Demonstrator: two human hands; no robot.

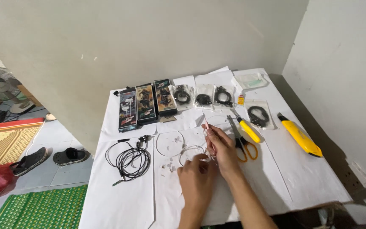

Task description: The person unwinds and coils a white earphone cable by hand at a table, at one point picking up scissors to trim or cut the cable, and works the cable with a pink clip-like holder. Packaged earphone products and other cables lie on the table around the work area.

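Observation:
My left hand point(196, 174) pinches the end of a thin white wire point(190, 149) that curls in a loop on the white table point(123, 203). My right hand point(219, 146) holds a slim pink tool point(206, 125) pointing up and away, its fingers close to my left hand's fingertips. Small white scraps point(168, 165) lie scattered to the left of my hands. A second thin white wire loop point(169, 143) lies just beyond them.
A coiled black earphone cable point(130, 160) lies at the left. Three dark boxes point(145, 104) and several clear bags with black cables point(204, 98) line the back. Scissors with orange handles point(241, 142), a yellow-handled tool point(247, 128) and a yellow utility knife point(299, 135) lie at the right.

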